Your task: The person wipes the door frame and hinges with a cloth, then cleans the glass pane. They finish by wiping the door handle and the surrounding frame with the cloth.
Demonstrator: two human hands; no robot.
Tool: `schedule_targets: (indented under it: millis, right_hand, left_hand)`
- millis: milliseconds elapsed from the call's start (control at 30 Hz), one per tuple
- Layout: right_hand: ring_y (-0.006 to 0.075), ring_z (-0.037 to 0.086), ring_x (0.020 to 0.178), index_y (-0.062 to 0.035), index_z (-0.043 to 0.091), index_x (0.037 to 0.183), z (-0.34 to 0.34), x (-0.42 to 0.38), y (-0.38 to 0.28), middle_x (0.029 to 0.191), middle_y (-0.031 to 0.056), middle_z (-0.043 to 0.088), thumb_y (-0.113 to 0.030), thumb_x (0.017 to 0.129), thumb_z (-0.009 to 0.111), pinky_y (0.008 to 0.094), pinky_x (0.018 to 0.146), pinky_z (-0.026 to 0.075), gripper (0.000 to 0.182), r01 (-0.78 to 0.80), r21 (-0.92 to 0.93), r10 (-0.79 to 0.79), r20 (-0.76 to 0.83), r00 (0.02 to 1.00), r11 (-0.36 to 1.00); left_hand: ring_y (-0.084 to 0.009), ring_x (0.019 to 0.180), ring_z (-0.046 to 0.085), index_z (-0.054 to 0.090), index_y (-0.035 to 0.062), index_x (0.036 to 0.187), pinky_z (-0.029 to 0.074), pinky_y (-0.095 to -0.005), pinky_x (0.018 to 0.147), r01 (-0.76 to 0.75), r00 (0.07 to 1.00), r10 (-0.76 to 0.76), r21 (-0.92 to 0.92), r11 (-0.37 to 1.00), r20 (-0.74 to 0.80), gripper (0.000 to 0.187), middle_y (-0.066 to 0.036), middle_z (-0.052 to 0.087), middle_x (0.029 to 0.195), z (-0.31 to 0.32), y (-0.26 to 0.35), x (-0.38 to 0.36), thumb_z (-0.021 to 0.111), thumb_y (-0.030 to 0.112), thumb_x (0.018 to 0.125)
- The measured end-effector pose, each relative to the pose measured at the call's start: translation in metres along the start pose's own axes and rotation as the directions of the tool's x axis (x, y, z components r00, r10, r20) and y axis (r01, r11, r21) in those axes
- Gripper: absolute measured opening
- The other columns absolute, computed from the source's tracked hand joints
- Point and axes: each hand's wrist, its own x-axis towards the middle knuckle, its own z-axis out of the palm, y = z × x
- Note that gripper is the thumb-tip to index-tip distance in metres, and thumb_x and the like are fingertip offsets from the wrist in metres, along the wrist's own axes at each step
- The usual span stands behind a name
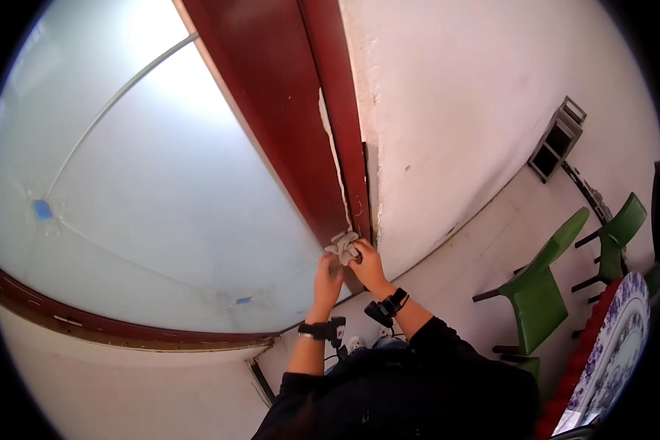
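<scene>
A crumpled grey-beige cloth [343, 248] is bunched up between my two hands, in front of the red door frame [278, 95]. My right hand [368, 264] grips its right side with bent fingers. On the lower left, my left hand [329, 277] curls its fingers against the cloth; some fingertips are hidden or slightly blurred. Each wrist wears a dark strapped device. Along the red frame's edge, paint has peeled in a pale strip just above the cloth.
A large frosted glass pane [161, 191] fills the left side. To the right stand green chairs [539, 308], a table with a purple-patterned cover [601, 367] and a small grey rack [557, 139] by the white wall [476, 95]. My shoes show on the floor below.
</scene>
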Motion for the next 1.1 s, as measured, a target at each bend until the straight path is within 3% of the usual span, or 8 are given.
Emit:
schedule_targets:
  millis: [100,433,500,600,700,867,1000,1100]
  right_hand:
    - [0.0320,0.052,0.076,0.0031,0.051,0.087,0.003,0.005,0.004,0.085,0.0152,0.051,0.002,0.059,0.056,0.0317,0.064,0.043,0.029,0.035,-0.075,-0.038,-0.043,0.998,0.997]
    - [0.0322,0.049,0.083,-0.0048,0.052,0.080,0.002,0.002,-0.033,0.084,0.0109,0.054,-0.002,0.059,0.060,0.0375,0.069,0.042,0.023,0.091,-0.188,-0.112,-0.103,0.988,0.978]
    - [0.0338,0.048,0.085,-0.0043,0.051,0.080,0.005,-0.011,-0.029,0.085,0.0126,0.053,-0.002,0.059,0.062,0.0382,0.070,0.042,0.024,0.030,-0.158,-0.051,-0.136,0.989,0.987]
    - [0.0319,0.051,0.079,-0.0038,0.051,0.081,0.007,-0.035,-0.029,0.083,0.0127,0.054,-0.004,0.061,0.063,0.0356,0.066,0.043,0.023,-0.006,-0.165,-0.024,-0.180,0.983,0.986]
    - [0.0198,0.054,0.063,-0.0008,0.052,0.084,0.005,-0.051,-0.030,0.073,0.0115,0.055,-0.010,0.066,0.065,0.0277,0.058,0.043,0.024,-0.146,0.210,0.185,-0.180,0.966,0.967]
    - [0.0117,0.048,0.058,0.0019,0.050,0.080,0.005,-0.045,-0.002,0.066,0.0077,0.052,-0.021,0.071,0.065,0.0247,0.051,0.039,0.029,-0.366,0.396,0.446,-0.132,0.885,0.842]
    - [0.0078,0.048,0.067,-0.0010,0.053,0.083,0.010,-0.031,0.013,0.075,0.0031,0.053,-0.018,0.077,0.062,0.0216,0.057,0.038,0.021,-0.559,0.554,0.625,0.086,0.776,0.617]
    - [0.0051,0.040,0.051,-0.0033,0.048,0.073,0.017,-0.023,0.019,0.061,-0.0005,0.047,-0.017,0.074,0.065,0.0209,0.044,0.031,0.021,-0.533,0.726,0.658,0.148,0.738,0.434]
  left_hand:
    - [-0.0320,0.072,0.054,0.055,-0.0016,0.076,0.043,-0.0313,0.062,0.022,0.999,-0.017,0.141,0.990,-0.038,0.010,-0.013,0.053,0.087,0.008,-0.002,0.011,0.051,-0.002,0.068]
    - [-0.0307,0.069,0.053,0.056,-0.0001,0.065,0.043,-0.0369,0.060,-0.029,0.999,0.007,0.457,0.889,0.051,0.005,-0.011,0.054,0.081,0.002,-0.009,0.017,0.051,0.000,0.067]
    - [-0.0301,0.073,0.053,0.058,0.0012,0.065,0.043,-0.0365,0.061,-0.221,0.973,0.227,0.463,0.858,0.043,0.007,-0.011,0.055,0.082,-0.006,-0.003,0.012,0.051,0.000,0.064]
    - [-0.0296,0.074,0.053,0.059,0.0018,0.067,0.043,-0.0350,0.063,-0.278,0.956,0.293,0.422,0.863,0.031,0.011,-0.012,0.055,0.083,-0.017,0.024,0.000,0.050,-0.001,0.062]
    - [-0.0300,0.079,0.054,0.060,0.0008,0.071,0.044,-0.0353,0.068,-0.186,0.982,0.186,0.311,0.932,0.031,0.016,-0.012,0.056,0.088,-0.017,0.038,-0.009,0.049,-0.006,0.062]
    - [-0.0291,0.076,0.056,0.058,0.0004,0.083,0.044,-0.0328,0.068,-0.096,0.994,0.095,0.018,0.995,0.055,0.016,-0.014,0.055,0.092,-0.009,0.022,-0.007,0.050,-0.005,0.070]
    - [-0.0273,0.072,0.058,0.056,0.0013,0.084,0.044,-0.0318,0.065,-0.065,0.998,0.066,0.054,0.996,-0.011,0.014,-0.014,0.057,0.088,0.006,0.004,0.003,0.056,0.000,0.070]
    - [-0.0254,0.069,0.059,0.054,0.0032,0.077,0.044,-0.0313,0.062,0.092,0.991,-0.071,0.195,0.977,-0.113,0.013,-0.012,0.059,0.071,0.014,-0.001,0.010,0.062,0.008,0.068]
